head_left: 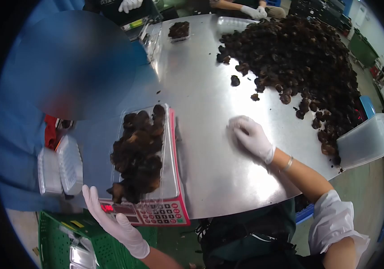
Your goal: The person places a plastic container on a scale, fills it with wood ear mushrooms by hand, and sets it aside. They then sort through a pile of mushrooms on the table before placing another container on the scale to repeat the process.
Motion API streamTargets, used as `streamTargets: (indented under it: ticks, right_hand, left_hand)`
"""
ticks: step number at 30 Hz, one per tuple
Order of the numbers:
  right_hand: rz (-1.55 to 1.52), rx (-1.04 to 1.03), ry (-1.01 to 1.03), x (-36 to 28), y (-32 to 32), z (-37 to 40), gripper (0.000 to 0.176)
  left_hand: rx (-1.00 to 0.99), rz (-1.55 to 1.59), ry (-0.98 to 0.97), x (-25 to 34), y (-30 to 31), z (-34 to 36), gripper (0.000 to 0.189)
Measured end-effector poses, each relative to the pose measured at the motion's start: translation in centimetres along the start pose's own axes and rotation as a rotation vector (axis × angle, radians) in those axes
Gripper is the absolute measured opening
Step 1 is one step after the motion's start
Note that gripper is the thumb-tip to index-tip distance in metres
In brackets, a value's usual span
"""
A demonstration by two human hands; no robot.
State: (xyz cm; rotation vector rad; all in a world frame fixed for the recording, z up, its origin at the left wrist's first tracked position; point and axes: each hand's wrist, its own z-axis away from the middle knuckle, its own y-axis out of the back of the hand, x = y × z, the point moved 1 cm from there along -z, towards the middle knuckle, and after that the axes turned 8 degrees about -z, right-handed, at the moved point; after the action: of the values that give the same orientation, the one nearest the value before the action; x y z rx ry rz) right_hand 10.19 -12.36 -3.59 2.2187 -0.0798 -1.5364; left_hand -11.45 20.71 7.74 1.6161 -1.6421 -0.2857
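My left hand (116,226), in a white glove, is open with fingers stretched out beside the front left corner of a red and white digital scale (184,210). On the scale rests a clear plastic tray (167,134) heaped with dark brown pieces (139,150) that look like wood ear mushrooms. The red display is lit, partly covered by the pieces. Over the bare metal table (210,179) is my right hand (251,136), also gloved, its fingers curled in and slightly blurred. Whatever those fingers hold, if anything, is hidden.
A large heap of the same pieces (290,54) covers the far right, with a translucent tub (366,141) at its edge. Clear trays (69,166) stand left. A small filled tray (179,31) lies at the back. A green crate (62,240) is below; gloved co-workers' hands (252,12) are opposite.
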Motion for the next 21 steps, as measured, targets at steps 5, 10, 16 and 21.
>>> streamTargets:
  ticks: [5, 10, 16, 21]
  right_hand:
    - [0.403, 0.409, 0.192, 3.4, 6.3, -9.8, 0.025]
    - [0.682, 0.155, 0.065, 5.7, 5.5, -14.1, 0.051]
    - [0.757, -0.075, 0.007, 6.1, 4.0, -14.9, 0.028]
    - [0.89, -0.011, 0.051, 4.2, 9.2, -4.1, 0.013]
  left_hand:
    - [-0.527, -0.186, 0.053, 2.4, -0.8, -0.1, 0.082]
    - [-0.225, -0.33, -0.044, 3.4, -0.6, -0.1, 0.082]
    - [-0.171, 0.384, -0.378, 9.2, -4.7, 4.2, 0.045]
    - [-0.442, 0.584, -0.466, 14.9, -10.3, 6.7, 0.026]
